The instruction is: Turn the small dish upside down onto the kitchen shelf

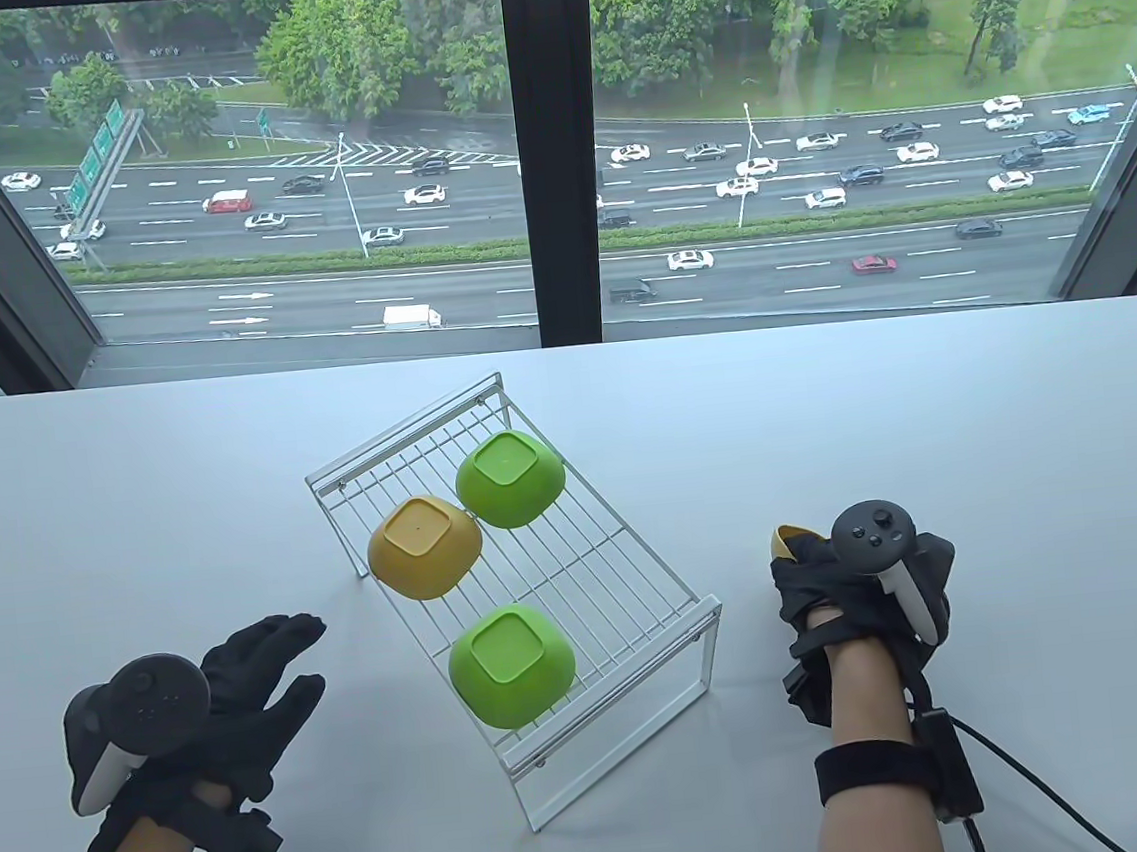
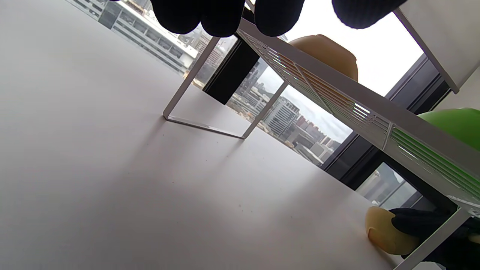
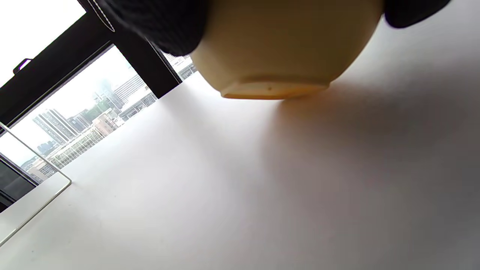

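Observation:
A white wire kitchen shelf (image 1: 582, 565) stands mid-table. Upside down on it are two green dishes (image 1: 510, 478) (image 1: 511, 665) and a yellow dish (image 1: 425, 546). My right hand (image 1: 825, 582), right of the shelf, grips another yellow dish (image 3: 285, 48) from above, its base just off or barely touching the table; only its rim (image 1: 792, 537) shows in the table view, and it also shows in the left wrist view (image 2: 386, 232). My left hand (image 1: 260, 667) hovers open and empty left of the shelf, fingers (image 2: 221, 15) spread toward the shelf (image 2: 337, 101).
The white table (image 1: 134, 508) ends at a window wall behind the shelf. The shelf's leg frame (image 2: 202, 120) stands on the table near my left hand. A cable (image 1: 1023, 764) runs from my right wrist.

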`<state>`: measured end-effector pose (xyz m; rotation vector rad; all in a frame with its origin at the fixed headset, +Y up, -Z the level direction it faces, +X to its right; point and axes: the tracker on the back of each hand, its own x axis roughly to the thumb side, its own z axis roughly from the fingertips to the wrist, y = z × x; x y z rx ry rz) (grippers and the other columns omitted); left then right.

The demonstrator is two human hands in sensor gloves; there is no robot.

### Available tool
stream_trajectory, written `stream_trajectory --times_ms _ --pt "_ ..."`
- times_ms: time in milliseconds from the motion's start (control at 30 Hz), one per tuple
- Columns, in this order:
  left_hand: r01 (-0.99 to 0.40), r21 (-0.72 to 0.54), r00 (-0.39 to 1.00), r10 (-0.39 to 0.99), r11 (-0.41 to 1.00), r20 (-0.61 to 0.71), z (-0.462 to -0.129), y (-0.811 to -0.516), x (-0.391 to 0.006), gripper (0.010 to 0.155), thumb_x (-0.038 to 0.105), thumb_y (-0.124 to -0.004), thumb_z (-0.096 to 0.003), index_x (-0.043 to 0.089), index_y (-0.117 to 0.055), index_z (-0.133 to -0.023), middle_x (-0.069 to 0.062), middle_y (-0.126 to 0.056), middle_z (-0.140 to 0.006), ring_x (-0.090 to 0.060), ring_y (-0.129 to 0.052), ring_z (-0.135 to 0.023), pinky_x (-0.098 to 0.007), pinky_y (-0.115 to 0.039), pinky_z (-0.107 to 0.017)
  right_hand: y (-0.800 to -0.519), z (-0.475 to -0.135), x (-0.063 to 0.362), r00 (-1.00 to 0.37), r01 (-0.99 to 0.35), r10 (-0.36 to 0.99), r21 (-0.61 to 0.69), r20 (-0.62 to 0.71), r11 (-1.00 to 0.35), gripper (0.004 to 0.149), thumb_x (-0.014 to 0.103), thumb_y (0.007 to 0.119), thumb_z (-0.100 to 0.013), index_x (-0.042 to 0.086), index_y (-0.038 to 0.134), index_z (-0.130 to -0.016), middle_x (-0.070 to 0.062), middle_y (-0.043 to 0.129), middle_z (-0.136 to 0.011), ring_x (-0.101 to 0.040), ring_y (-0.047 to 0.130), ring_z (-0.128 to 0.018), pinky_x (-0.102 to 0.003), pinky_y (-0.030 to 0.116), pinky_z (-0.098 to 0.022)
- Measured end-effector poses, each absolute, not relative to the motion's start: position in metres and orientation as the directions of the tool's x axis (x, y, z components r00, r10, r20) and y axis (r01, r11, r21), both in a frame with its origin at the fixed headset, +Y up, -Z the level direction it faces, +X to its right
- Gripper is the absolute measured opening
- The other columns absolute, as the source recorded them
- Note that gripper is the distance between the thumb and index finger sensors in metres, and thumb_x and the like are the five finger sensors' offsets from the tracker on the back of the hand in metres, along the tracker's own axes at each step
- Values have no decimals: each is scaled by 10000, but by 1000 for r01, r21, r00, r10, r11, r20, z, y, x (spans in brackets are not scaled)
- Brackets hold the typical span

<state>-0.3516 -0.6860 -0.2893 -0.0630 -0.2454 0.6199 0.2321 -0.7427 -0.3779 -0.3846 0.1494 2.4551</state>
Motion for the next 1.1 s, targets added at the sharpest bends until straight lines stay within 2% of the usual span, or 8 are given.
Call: stream_trajectory --times_ms 267,800,1100 --pt "-572 -132 783 586 810 206 -289 -686 -352 684 569 -662 -471 284 -588 -1088 -96 -542 -1163 -418 -575 -1017 -721 -470 -742 -723 -375 244 -727 -622 624 -108 -287 -775 469 408 776 -504 179 800 -912 -108 859 -877 -329 850 -744 -718 516 -664" --pt "-572 -135 783 588 809 204 -288 -686 -352 687 571 -660 -471 286 -579 -1090 -96 -540 -1164 -418 -574 -1018 -719 -470 -743 -672 -368 241 -698 -633 705 -353 -125 -689 479 395 779 -499 160 807 -915 -110 897 -816 -317 885 -701 -679 524 -683" --pt "-575 -138 781 591 807 203 -288 -686 -352 687 570 -661 -471 287 -577 -1091 -95 -541 -1163 -418 -575 -1017 -719 -471 -743 -653 -365 234 -699 -637 711 -386 -76 -667 481 379 775 -500 142 792 -919 -114 896 -805 -316 896 -689 -682 548 -675"
